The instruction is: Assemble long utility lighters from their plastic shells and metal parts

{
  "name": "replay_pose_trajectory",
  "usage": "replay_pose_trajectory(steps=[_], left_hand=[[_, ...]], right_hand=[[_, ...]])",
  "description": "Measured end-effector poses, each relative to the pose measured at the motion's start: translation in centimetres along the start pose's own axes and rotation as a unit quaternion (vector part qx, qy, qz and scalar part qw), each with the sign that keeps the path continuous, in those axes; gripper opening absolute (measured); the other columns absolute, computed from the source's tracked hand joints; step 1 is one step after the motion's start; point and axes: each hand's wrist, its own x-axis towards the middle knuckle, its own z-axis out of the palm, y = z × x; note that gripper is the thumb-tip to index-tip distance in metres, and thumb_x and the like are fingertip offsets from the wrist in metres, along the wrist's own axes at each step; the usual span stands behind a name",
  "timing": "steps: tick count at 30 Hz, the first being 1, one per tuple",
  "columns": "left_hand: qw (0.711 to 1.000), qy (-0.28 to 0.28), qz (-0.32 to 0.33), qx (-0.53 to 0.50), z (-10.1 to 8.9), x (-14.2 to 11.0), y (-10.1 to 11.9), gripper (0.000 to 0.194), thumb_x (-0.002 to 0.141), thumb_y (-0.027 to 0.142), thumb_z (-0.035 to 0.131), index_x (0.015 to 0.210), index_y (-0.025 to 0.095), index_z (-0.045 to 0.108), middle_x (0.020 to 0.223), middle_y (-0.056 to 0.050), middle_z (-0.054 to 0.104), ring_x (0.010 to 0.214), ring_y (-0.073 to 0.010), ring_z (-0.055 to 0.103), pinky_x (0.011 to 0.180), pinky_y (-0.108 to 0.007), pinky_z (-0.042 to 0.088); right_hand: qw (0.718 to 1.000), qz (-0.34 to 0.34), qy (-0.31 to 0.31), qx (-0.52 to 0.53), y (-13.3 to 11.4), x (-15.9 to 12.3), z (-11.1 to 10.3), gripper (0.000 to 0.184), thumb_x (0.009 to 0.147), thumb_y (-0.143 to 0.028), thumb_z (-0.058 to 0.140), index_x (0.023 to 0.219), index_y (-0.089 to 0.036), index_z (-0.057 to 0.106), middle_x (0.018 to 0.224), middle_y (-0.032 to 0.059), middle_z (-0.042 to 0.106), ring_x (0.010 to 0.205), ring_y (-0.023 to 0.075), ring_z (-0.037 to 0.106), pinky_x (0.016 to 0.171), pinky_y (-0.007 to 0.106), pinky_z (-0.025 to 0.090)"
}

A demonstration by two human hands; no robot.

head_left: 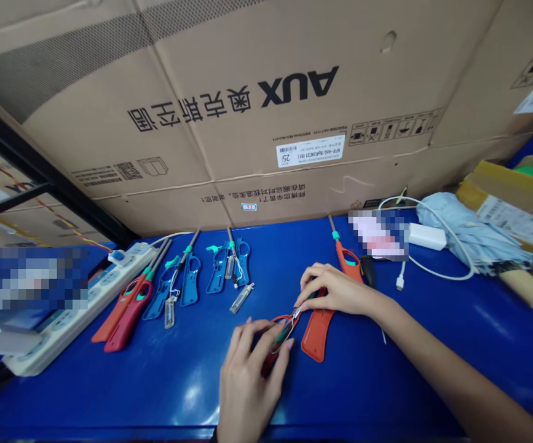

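Note:
My left hand (248, 381) pinches an orange lighter half-shell with green inner parts (281, 335) low on the blue table (155, 381). My right hand (335, 289) grips the same piece at its upper end, fingers closed near a small metal part. Beside them lies another orange lighter shell (318, 332). An assembled orange long-nozzle lighter (347, 258) lies just behind my right hand.
Two red-orange lighters (125, 307) and several open blue lighter shells (190, 280) lie to the left, with a clear fuel tube (241, 298). A white power strip (77, 307) runs along the left. A charger with cable (425, 237), a folded umbrella (473, 237) and a large cardboard box (266, 111) stand behind.

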Motion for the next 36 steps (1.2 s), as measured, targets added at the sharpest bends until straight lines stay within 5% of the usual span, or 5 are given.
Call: replay_pose_trajectory(steps=[9, 15, 24, 30, 36], left_hand=[[0.990, 0.003, -0.098, 0.103, -3.2, 2.7, -5.4, 0.025, 0.086, 0.040, 0.053, 0.101, 0.026, 0.066, 0.098, -0.003, 0.064, 0.090, -0.0216, 0.059, 0.079, -0.036, 0.047], [0.979, -0.053, -0.063, 0.186, -2.6, 4.6, -5.0, 0.023, 0.084, 0.036, 0.058, 0.100, 0.024, 0.068, 0.091, -0.003, 0.069, 0.089, -0.0233, 0.061, 0.092, -0.044, 0.037], [0.980, -0.052, -0.080, 0.176, -4.3, 1.1, -6.0, 0.016, 0.084, 0.035, 0.055, 0.087, 0.027, 0.069, 0.086, 0.000, 0.072, 0.083, -0.0199, 0.064, 0.092, -0.043, 0.033], [0.989, 0.016, 0.034, 0.145, -6.2, -2.3, -7.1, 0.018, 0.082, 0.043, 0.057, 0.085, 0.027, 0.064, 0.078, 0.004, 0.073, 0.070, -0.0167, 0.067, 0.087, -0.038, 0.038], [0.987, -0.003, 0.121, 0.102, -6.9, -3.3, -4.9, 0.018, 0.080, 0.027, 0.063, 0.098, 0.023, 0.058, 0.084, 0.004, 0.070, 0.071, -0.0128, 0.066, 0.097, -0.037, 0.036]], right_hand=[[0.999, -0.004, 0.043, 0.012, -0.9, -0.2, -0.2, 0.026, 0.076, -0.050, 0.065, 0.093, -0.032, 0.072, 0.097, 0.0009, 0.063, 0.096, 0.0199, 0.052, 0.091, 0.039, 0.030], [0.995, -0.081, 0.046, 0.028, -5.1, 0.5, 2.7, 0.014, 0.081, -0.038, 0.065, 0.087, -0.027, 0.070, 0.096, -0.0004, 0.063, 0.096, 0.0159, 0.052, 0.090, 0.033, 0.031], [0.994, -0.107, -0.001, -0.028, -6.9, 0.4, 3.5, 0.008, 0.085, -0.028, 0.062, 0.086, -0.021, 0.065, 0.093, 0.0013, 0.061, 0.094, 0.0165, 0.051, 0.086, 0.032, 0.036], [0.994, -0.105, -0.015, -0.027, -6.8, 0.6, 3.8, 0.010, 0.085, -0.030, 0.062, 0.086, -0.020, 0.064, 0.092, 0.0027, 0.060, 0.094, 0.0177, 0.050, 0.086, 0.032, 0.040], [0.994, -0.097, -0.015, -0.038, -6.4, 0.4, 3.9, 0.008, 0.086, -0.025, 0.060, 0.085, -0.018, 0.063, 0.093, 0.0035, 0.059, 0.094, 0.0174, 0.048, 0.083, 0.029, 0.042]])
